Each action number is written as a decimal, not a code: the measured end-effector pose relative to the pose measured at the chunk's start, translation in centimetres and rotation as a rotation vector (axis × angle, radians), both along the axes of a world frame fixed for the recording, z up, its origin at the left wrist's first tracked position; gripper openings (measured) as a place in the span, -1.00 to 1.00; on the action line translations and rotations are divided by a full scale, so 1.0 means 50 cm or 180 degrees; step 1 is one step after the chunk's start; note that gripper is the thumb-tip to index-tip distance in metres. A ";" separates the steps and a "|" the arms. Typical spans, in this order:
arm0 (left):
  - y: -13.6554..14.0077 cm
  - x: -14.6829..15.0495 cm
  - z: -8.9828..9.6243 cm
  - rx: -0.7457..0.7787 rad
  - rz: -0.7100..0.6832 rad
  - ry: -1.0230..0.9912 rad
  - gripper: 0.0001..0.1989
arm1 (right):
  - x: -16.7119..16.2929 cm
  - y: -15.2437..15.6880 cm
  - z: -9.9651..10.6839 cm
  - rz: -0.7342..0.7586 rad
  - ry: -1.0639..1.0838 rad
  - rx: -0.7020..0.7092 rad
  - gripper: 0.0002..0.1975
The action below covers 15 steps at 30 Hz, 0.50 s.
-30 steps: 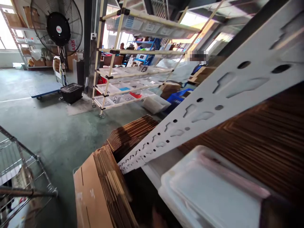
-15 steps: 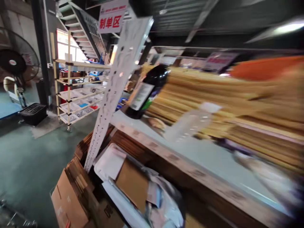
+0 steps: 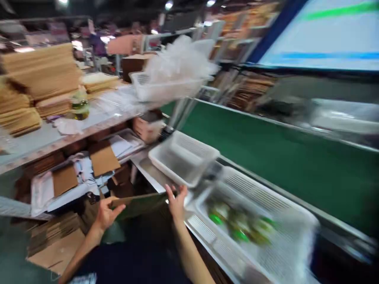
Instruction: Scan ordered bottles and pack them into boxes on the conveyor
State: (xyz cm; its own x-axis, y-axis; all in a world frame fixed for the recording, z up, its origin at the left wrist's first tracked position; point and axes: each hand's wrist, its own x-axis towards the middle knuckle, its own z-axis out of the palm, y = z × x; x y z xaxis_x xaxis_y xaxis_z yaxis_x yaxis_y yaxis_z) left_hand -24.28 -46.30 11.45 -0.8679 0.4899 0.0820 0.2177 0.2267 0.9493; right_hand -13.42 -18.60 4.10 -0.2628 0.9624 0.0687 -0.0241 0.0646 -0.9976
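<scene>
Dark navy top point(image 3: 139, 262), one even colour across the front, pale print point(image 3: 84, 279) at its near left, blurred past reading, bare left forearm point(image 3: 83, 250), bare right forearm point(image 3: 191, 250), bare hands point(image 3: 108, 215).

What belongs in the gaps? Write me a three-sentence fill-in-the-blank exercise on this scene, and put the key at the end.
1. The left hand and right hand hold a flat panel between them; nearer the basket of items with bright green parts is the ____ hand.
2. That basket is coloured ____.
3. The long, flat surface beyond it is coloured ____.

Missing words: right; white; green.
</scene>
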 end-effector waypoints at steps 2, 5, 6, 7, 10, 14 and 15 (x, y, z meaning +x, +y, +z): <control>0.105 0.017 0.011 0.0175 -0.0412 0.0406 -0.45 | 0.067 0.089 0.023 -0.0464 0.0250 -0.0576 0.24; 0.264 0.065 0.006 0.0441 -0.0447 0.0911 -0.47 | 0.185 0.203 0.060 -0.0779 0.0453 -0.0635 0.21; 0.317 0.086 0.001 0.0529 -0.0363 0.1018 -0.47 | 0.227 0.232 0.070 -0.0877 0.0454 -0.0538 0.18; 0.371 0.110 -0.003 0.0613 -0.0289 0.1073 -0.46 | 0.270 0.255 0.078 -0.1002 0.0424 -0.0415 0.15; 0.527 0.182 -0.014 0.0760 -0.0129 0.0852 -0.32 | 0.381 0.296 0.098 -0.1472 0.0233 0.0034 0.05; 0.692 0.258 -0.024 0.1058 -0.0001 0.0214 -0.13 | 0.471 0.315 0.121 -0.2094 0.0078 0.0511 -0.08; 0.720 0.271 -0.027 0.1149 -0.0121 0.0137 -0.10 | 0.486 0.319 0.127 -0.2261 0.0072 0.0560 -0.10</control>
State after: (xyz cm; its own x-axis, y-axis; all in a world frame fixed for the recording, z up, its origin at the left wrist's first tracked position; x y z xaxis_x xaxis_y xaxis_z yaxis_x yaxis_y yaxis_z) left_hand -10.75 -10.29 10.13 -0.8416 0.4545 0.2917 0.2611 -0.1304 0.9565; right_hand 10.88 -2.66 10.45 0.4239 0.8744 0.2359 0.0627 0.2315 -0.9708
